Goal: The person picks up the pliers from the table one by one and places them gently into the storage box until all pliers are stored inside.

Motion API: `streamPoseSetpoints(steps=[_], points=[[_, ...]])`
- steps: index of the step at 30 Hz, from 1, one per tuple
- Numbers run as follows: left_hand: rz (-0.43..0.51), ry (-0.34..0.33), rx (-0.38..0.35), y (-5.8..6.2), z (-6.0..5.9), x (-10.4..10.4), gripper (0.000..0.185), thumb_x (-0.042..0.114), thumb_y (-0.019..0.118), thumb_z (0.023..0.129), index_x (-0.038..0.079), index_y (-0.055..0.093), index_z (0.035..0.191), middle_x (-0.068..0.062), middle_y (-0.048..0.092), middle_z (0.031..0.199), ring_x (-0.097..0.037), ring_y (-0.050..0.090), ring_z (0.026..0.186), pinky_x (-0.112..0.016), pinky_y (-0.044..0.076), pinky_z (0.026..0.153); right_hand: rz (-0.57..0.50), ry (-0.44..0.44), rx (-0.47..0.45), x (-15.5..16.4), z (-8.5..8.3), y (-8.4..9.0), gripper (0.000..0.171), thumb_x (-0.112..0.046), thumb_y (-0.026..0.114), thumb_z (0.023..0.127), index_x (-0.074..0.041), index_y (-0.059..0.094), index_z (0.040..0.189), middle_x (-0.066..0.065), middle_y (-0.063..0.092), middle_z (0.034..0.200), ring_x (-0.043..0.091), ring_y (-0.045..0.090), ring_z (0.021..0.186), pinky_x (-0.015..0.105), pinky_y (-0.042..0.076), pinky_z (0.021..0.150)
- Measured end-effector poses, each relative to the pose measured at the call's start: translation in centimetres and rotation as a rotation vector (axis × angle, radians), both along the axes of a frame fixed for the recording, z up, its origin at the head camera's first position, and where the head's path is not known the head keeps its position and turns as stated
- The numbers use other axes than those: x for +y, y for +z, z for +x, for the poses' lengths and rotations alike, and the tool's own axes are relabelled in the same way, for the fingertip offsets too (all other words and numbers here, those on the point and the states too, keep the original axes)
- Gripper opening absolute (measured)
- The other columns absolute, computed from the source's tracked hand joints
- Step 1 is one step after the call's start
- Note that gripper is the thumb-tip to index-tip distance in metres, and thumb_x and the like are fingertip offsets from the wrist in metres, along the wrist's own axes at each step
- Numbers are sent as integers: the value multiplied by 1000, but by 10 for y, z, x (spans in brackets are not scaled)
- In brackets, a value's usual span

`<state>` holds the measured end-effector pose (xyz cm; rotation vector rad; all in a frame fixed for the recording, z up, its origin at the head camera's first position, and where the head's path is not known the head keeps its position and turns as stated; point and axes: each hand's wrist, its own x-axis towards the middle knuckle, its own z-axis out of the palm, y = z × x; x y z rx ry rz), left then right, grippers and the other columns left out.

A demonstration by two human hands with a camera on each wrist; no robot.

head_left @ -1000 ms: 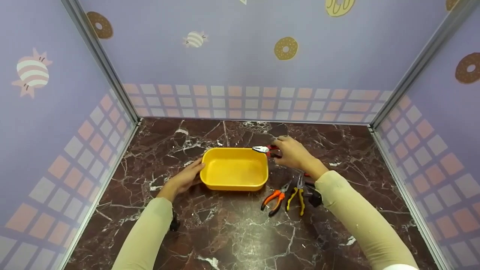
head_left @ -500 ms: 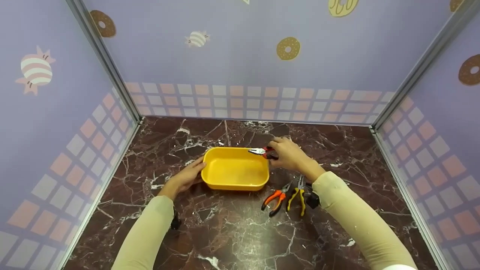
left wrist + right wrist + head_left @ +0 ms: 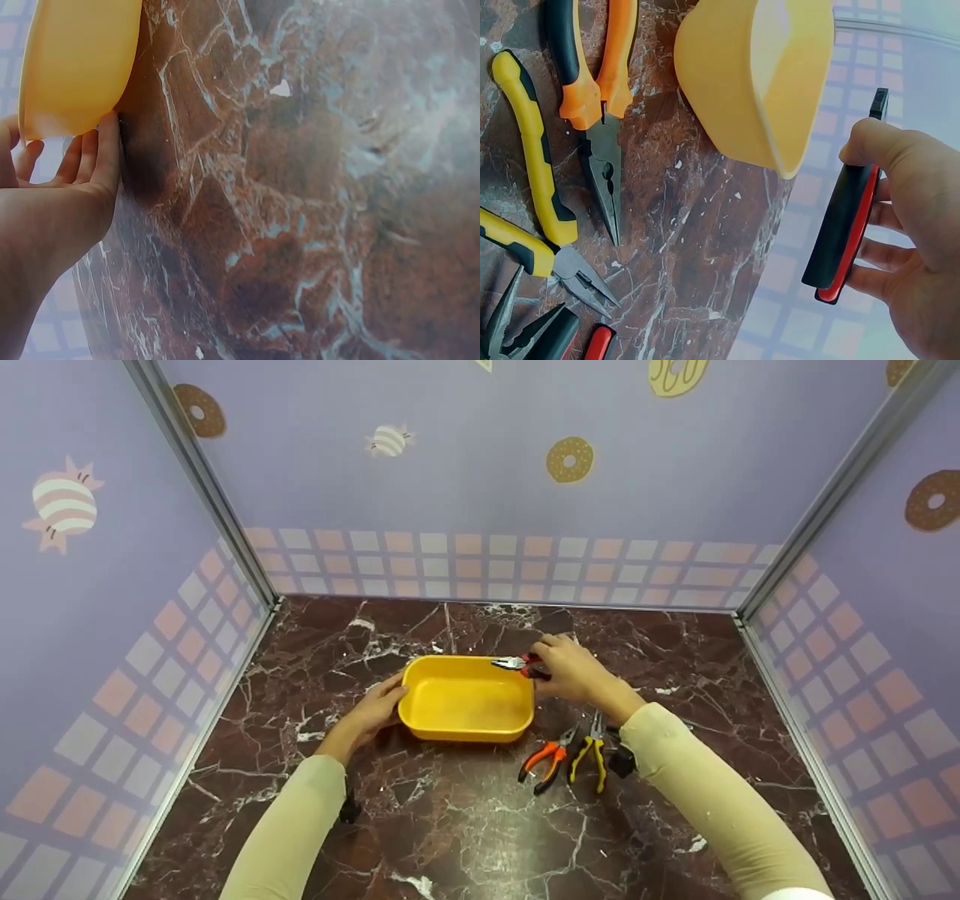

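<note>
A yellow plastic tub point(image 3: 466, 702) sits on the dark marbled tabletop. At its left end my left hand point(image 3: 371, 712) holds it, thumb at the rim and fingers along the outer wall, as the left wrist view point(image 3: 79, 75) also shows in part. My right hand point(image 3: 576, 669) grips combination pliers point(image 3: 512, 663) by their red and black handles, with the thumb on one side and fingers on the other. The pliers' silver head points left over the tub's back right corner. In the right wrist view, the pliers' handles point(image 3: 845, 217) stand beside the tub, above its rim.
Orange-and-black long-nose pliers point(image 3: 547, 755) and yellow-and-black pliers point(image 3: 591, 754) lie right of the tub's front. Another pair with red and black handles point(image 3: 562, 334) shows at the lower left of the right wrist view. Patterned panels point(image 3: 480, 562) enclose the back and sides.
My right hand has moved slightly left with the combination pliers, bringing their head further over the tub. My left hand stays on the tub's left end.
</note>
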<state>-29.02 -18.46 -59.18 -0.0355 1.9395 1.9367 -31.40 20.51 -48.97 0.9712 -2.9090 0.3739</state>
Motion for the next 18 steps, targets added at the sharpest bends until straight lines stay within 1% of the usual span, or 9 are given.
streamPoseSetpoints(steps=[3, 10, 14, 18], points=[[2, 4, 5, 0, -2, 2, 57, 19, 40, 117, 14, 22, 171, -20, 34, 168, -39, 52, 141, -53, 49, 114, -6, 2, 6, 1, 0, 1, 54, -39, 88, 85, -9, 71, 126, 8, 64, 119, 36, 60, 115, 56, 56, 95], [-6, 24, 11, -1, -2, 2, 56, 20, 43, 117, 16, 27, 170, -21, 41, 164, -38, 57, 135, -50, 53, 110, -5, 20, 26, 1, 0, 0, 50, -31, 85, 86, -8, 71, 128, 9, 65, 120, 36, 60, 115, 55, 56, 94], [1, 15, -3, -2, -3, 1, 56, 21, 41, 117, 19, 25, 171, -19, 40, 165, -36, 58, 136, -49, 53, 110, -4, 28, 29, 1, 0, 0, 51, -30, 86, 86, -8, 71, 128, 9, 65, 120, 36, 60, 116, 56, 56, 96], [34, 9, -13, -8, -4, 1, 58, 23, 41, 117, 18, 20, 172, -19, 36, 168, -34, 54, 140, -48, 49, 114, 8, 35, 23, 0, -1, 1, 53, -34, 87, 86, -7, 71, 129, 10, 65, 120, 36, 60, 117, 56, 55, 98]])
